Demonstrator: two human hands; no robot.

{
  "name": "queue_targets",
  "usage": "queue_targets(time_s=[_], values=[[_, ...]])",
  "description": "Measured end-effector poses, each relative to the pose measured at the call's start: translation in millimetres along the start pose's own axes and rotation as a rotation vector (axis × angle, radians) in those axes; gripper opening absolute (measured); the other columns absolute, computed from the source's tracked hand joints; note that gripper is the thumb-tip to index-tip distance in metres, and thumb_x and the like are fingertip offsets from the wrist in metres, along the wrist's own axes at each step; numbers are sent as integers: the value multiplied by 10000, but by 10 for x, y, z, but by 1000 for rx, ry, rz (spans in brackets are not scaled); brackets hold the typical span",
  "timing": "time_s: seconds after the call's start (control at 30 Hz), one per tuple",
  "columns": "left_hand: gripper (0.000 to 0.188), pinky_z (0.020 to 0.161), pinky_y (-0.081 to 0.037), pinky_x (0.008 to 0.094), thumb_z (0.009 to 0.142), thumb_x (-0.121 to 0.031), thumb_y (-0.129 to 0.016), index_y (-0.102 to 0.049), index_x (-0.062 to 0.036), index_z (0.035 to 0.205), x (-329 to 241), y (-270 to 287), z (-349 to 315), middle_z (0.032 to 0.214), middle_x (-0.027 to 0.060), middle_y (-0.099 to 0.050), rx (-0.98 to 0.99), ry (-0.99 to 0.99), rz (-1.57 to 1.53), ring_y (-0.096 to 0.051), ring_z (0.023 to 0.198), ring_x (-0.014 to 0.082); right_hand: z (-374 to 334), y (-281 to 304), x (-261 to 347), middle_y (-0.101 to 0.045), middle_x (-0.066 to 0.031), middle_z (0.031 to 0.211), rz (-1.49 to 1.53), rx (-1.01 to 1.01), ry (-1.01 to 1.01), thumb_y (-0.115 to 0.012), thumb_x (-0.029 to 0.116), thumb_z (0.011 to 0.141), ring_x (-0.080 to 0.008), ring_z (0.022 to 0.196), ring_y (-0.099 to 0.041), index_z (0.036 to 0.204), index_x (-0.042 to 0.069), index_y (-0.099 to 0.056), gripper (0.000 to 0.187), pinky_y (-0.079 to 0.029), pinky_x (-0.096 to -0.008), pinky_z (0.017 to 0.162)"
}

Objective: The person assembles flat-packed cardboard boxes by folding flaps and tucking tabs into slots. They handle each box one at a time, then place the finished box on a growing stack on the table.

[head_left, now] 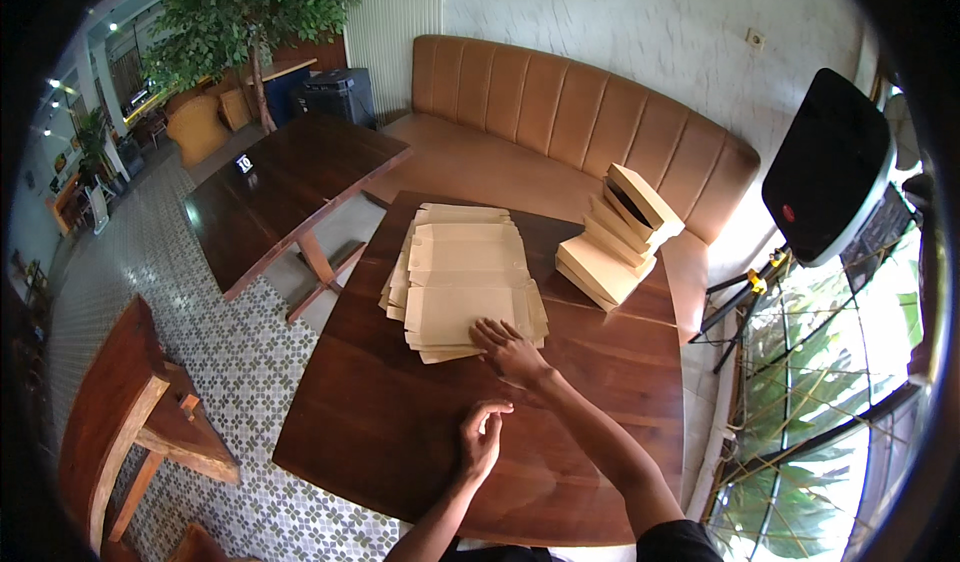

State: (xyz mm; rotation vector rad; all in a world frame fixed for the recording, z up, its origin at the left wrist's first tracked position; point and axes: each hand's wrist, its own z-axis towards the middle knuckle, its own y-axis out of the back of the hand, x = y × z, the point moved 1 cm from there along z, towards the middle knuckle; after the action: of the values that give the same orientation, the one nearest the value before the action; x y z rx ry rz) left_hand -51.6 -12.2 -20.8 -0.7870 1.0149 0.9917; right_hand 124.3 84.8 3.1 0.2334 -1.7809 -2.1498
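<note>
A stack of flat, unfolded brown cardboard box blanks [468,252] lies on the dark wooden table [400,422], its sheets slightly fanned out at the edges. My right hand [512,355] reaches across to the near right corner of the top blank, fingers stretched out and resting on it. Nearer to me, my left hand [481,439] hovers by the table with loosely curled fingers, a gap between thumb and fingers, and nothing in it. Folded cardboard boxes [610,267] stand in a leaning pile to the right of the blanks.
A brown padded bench [560,112] curves behind the table. To the left is a second wooden table [300,172] with a small number sign, and a wooden chair [120,412] stands nearer. On the right, a black speaker [828,167] rises on a tripod beside a window.
</note>
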Motion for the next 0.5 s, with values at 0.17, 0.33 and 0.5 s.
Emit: queue_targets(time_s=[0.17, 0.33, 0.5], values=[[149, 988, -530, 343, 1036, 43, -549, -684, -15, 1052, -34, 225, -272, 1127, 105, -708, -86, 1, -78, -678, 1091, 210, -41, -182, 57, -628, -153, 1438, -82, 40, -49, -632, 272, 976, -285, 1354, -584, 1474, 148, -574, 517, -494, -439, 1099], [128, 955, -549, 354, 1070, -82, -577, -677, -22, 1123, -143, 504, -378, 1182, 96, -714, -83, 133, -73, -674, 1106, 199, -190, 89, 137, -786, -49, 1114, 125, -177, -197, -728, 249, 929, -260, 1013, -745, 1128, 182, -781, 216, -596, -416, 862], [226, 968, -572, 366, 1082, -127, -568, -630, -2, 1260, -381, 923, -425, 1233, 146, -694, -234, 215, -190, -676, 1159, 230, -821, 510, 354, -777, -96, 1145, 160, -83, -205, -711, 232, 947, -280, 1066, -737, 1116, 127, -786, 212, -579, -433, 961]])
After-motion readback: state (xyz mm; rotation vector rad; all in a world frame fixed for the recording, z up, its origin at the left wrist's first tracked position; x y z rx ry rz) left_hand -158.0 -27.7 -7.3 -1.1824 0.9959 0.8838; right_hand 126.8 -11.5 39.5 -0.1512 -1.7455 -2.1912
